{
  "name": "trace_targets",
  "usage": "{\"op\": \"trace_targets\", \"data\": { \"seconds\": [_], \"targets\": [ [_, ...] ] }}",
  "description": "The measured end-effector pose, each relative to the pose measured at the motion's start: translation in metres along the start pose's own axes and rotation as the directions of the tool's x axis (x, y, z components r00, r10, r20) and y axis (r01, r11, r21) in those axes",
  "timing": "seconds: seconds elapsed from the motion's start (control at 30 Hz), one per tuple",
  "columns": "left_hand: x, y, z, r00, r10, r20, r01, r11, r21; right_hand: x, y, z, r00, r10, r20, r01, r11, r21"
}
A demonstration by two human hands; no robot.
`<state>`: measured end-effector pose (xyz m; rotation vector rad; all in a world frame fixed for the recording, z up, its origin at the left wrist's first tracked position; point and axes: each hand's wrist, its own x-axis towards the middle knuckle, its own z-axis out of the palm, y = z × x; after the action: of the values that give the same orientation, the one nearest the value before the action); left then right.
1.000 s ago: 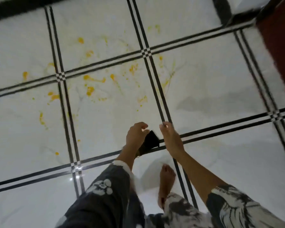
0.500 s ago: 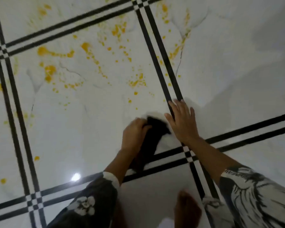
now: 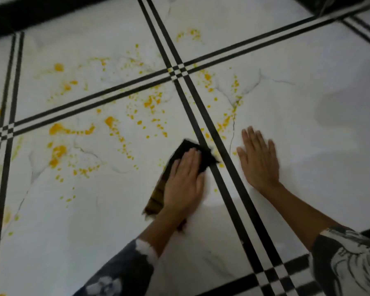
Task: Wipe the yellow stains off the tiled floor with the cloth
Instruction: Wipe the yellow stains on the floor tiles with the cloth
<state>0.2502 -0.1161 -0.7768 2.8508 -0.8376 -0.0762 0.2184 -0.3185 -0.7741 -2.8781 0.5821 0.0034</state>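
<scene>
**Q:** Where does the cloth lie?

**A:** The dark cloth [image 3: 185, 146] lies flat on the white tiled floor [image 3: 308, 146], its far corner reaching a black double stripe [image 3: 219, 184]. Yellow stains [image 3: 59, 150] spatter the tiles beyond it and to its left.

**Q:** And the hands?

**A:** The left hand [image 3: 185, 182] presses on the cloth, fingers straight and close together. The right hand [image 3: 257, 163] rests palm-down on the tile across the stripe, fingers slightly spread, holding nothing.
</scene>
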Motion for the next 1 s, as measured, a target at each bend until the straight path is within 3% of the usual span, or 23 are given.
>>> {"op": "trace_targets", "data": {
  "seconds": [0.1, 0.17, 0.3, 0.43, 0.5, 0.57, 0.67, 0.8, 0.9, 0.97, 1.0],
  "targets": [
    [0.012, -0.057, -0.011, 0.934, -0.35, -0.077, 0.354, 0.934, 0.049, 0.001, 0.0, 0.0, 1.0, 0.003, -0.001, -0.003, 1.0, -0.015],
    [0.049, -0.059, -0.018, 0.885, -0.464, 0.029, 0.463, 0.886, 0.027, -0.001, 0.001, 0.001, 1.0, 0.006, -0.013, -0.006, 1.0, -0.001],
    [0.106, 0.008, -0.01, 0.967, -0.248, 0.06, 0.251, 0.967, -0.046, 0.0, 0.003, 0.004, 0.999, -0.005, -0.037, 0.006, 1.0, 0.01],
    [0.044, 0.015, -0.007, 0.993, 0.07, 0.09, -0.068, 0.997, -0.026, 0.004, -0.001, 0.004, 0.999, 0.007, -0.043, -0.007, 1.0, -0.001],
    [0.017, -0.017, -0.01, 0.999, 0.019, 0.035, -0.019, 1.0, -0.005, 0.005, -0.004, 0.003, 0.999, 0.01, -0.031, -0.01, 1.0, -0.001],
    [0.027, -0.043, -0.015, 0.984, -0.178, -0.012, 0.178, 0.984, 0.023, 0.004, -0.003, 0.003, 0.999, 0.012, -0.036, -0.012, 1.0, -0.008],
    [0.082, -0.024, -0.015, 0.93, -0.363, 0.056, 0.366, 0.928, -0.066, 0.003, -0.001, 0.006, 1.0, 0.012, -0.025, -0.012, 1.0, -0.001],
    [0.08, 0.049, -0.005, 0.988, -0.118, 0.097, 0.124, 0.991, -0.06, 0.005, 0.006, 0.0, 1.0, -0.023, -0.014, 0.024, 0.999, 0.043],
    [0.015, 0.03, -0.012, 0.98, 0.129, 0.151, -0.114, 0.988, -0.1, 0.0, 0.032, -0.015, 0.994, 0.074, -0.078, -0.067, 0.994, 0.085],
    [0.004, -0.004, -0.018, 0.977, 0.172, 0.124, -0.157, 0.98, -0.122, -0.007, 0.052, -0.018, 0.984, 0.149, -0.096, -0.143, 0.988, 0.065],
    [0.014, -0.016, -0.018, 0.988, 0.12, 0.093, -0.111, 0.989, -0.094, -0.009, 0.057, -0.016, 0.981, 0.166, -0.103, -0.162, 0.986, 0.05]
  ]
}}
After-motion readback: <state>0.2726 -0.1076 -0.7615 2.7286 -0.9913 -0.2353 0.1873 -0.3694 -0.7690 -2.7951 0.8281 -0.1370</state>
